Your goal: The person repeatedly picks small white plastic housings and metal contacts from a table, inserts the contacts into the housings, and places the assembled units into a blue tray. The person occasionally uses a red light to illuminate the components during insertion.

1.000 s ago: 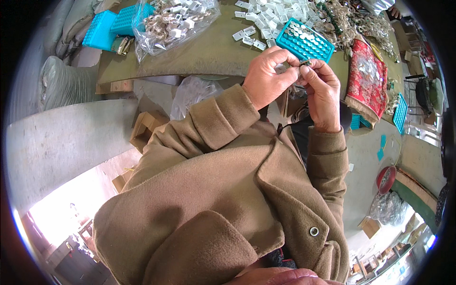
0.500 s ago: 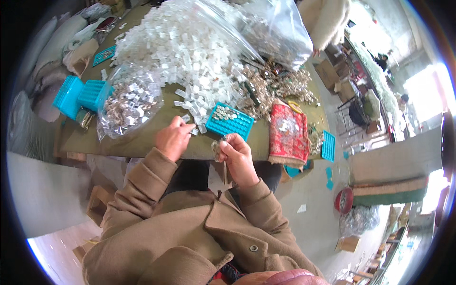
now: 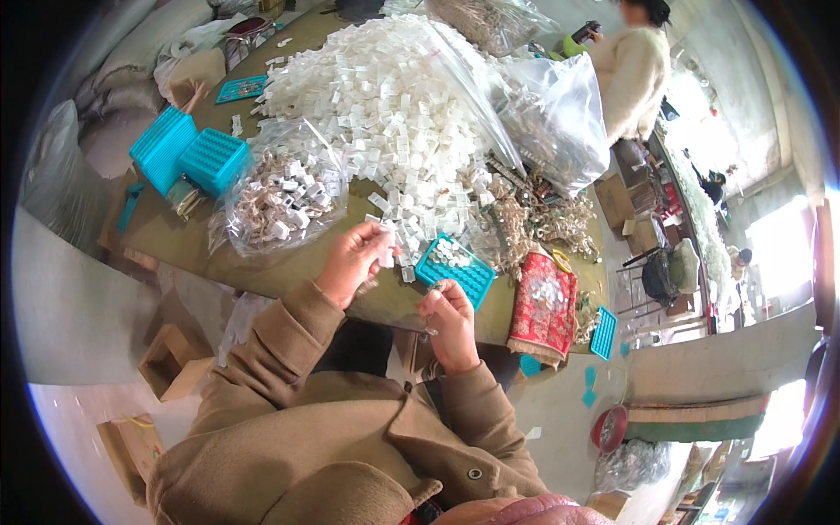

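Observation:
My left hand is raised over the near table edge, its fingers closed on a small white plastic piece. To its right my right hand is closed in a pinch; a small thin thing shows at its fingertips, too small to name. Just beyond the right hand lies a blue tray with rows of round holes and several round white pieces on it. A big heap of translucent white plastic pieces spreads behind both hands. Left of my left hand sits a clear bag of white pieces with beige wires.
A red patterned cloth with small bits on it lies at the right, near another blue tray. Blue racks stand at the left. Tangled beige wires and a large clear bag lie farther back. A person stands behind.
My left hand has risen from the tabletop with a white piece between its fingers. My right hand remains pinched near the table edge. The view has shifted, bringing the person behind further into sight.

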Demonstrator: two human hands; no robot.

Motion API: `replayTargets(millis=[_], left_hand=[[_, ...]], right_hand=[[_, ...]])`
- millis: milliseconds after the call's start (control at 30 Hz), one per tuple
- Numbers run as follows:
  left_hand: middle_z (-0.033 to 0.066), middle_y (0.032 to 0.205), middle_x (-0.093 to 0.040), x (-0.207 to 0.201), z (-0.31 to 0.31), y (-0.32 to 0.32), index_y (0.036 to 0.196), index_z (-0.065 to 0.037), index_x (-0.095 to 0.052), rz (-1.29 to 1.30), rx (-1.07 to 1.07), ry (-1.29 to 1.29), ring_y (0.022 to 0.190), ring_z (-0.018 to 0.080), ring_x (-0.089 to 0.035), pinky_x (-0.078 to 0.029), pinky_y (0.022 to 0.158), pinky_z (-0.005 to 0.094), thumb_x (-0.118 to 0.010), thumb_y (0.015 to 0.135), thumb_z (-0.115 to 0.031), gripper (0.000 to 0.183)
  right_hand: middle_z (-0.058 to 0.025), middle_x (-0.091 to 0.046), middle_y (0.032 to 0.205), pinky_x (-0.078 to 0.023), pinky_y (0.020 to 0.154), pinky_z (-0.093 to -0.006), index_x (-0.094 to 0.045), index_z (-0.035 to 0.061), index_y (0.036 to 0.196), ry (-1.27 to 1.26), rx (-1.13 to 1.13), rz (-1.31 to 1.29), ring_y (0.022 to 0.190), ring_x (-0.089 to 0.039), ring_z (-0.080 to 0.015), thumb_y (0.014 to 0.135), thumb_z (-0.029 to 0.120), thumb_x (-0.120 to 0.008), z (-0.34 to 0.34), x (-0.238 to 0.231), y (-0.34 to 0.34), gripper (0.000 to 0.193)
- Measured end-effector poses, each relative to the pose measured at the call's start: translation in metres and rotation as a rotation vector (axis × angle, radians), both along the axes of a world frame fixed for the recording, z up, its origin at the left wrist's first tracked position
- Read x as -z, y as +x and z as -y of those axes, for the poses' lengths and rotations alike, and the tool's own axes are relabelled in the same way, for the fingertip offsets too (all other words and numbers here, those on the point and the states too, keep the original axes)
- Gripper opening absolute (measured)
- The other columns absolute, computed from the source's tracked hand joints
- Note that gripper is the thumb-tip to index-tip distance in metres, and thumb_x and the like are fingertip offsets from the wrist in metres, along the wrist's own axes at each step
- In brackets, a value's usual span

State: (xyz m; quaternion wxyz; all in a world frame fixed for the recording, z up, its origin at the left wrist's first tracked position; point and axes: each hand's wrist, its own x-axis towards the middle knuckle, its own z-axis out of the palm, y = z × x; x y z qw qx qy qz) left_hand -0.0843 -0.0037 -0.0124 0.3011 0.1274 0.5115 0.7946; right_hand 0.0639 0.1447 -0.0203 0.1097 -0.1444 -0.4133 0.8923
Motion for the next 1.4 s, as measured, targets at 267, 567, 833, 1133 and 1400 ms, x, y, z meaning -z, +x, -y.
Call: replayTargets(millis=[267,567,833,1133,1400], left_hand=[[-0.0046,0.080,-0.059,-0.008,-0.015,0.056,0.100,-0.007,-0.061,0.244,0.092,0.137,0.061,0.0019,-0.052,-0.041,0.048,0.0181,-0.060,0.099,-0.024,0.016],[-0.0025,0.082,-0.062,0.007,-0.014,0.062,0.100,-0.006,-0.066,0.083,0.140,-0.069,0.068,0.0043,-0.058,-0.046,0.056,0.0188,-0.065,0.095,-0.023,0.017],[0.0004,0.096,-0.066,0.011,-0.018,0.064,0.122,-0.004,-0.060,0.201,0.207,-0.012,0.082,0.0059,-0.061,-0.049,0.062,0.0191,-0.063,0.094,-0.015,0.030],[0.0030,0.109,-0.067,-0.002,-0.026,0.078,0.126,-0.003,-0.059,0.033,0.198,0.004,0.094,0.0088,-0.064,-0.051,0.073,0.0224,-0.063,0.095,-0.012,0.032],[0.0019,0.108,-0.069,-0.002,-0.028,0.084,0.126,-0.004,-0.063,-0.014,0.180,-0.066,0.092,0.0078,-0.064,-0.051,0.072,0.0221,-0.063,0.096,-0.013,0.031]], right_hand=[[-0.0063,-0.062,0.092,-0.051,0.073,-0.0317,-0.055,0.0077,0.103,-0.102,-0.026,-0.021,0.081,-0.061,-0.0169,0.096,0.009,-0.055,0.018,0.006,-0.014,0.008],[0.0014,-0.059,0.083,-0.044,0.061,-0.0202,-0.057,0.0046,0.096,0.387,0.240,0.027,0.068,-0.053,-0.0056,0.094,0.003,-0.062,0.017,-0.004,-0.001,0.006],[0.0002,-0.051,0.074,-0.040,0.065,-0.0246,-0.054,0.0074,0.081,0.166,0.158,0.059,0.066,-0.049,-0.0100,0.091,0.010,-0.056,0.000,-0.022,0.013,0.011],[-0.0023,-0.061,0.081,-0.044,0.065,-0.0228,-0.059,0.0042,0.097,-0.080,0.108,-0.052,0.070,-0.055,-0.0095,0.095,0.005,-0.060,-0.001,-0.014,0.031,0.003],[-0.0023,-0.065,0.082,-0.044,0.062,-0.0207,-0.061,0.0038,0.095,-0.001,0.128,-0.005,0.066,-0.054,-0.0076,0.092,0.004,-0.064,-0.003,-0.008,0.032,0.004]])
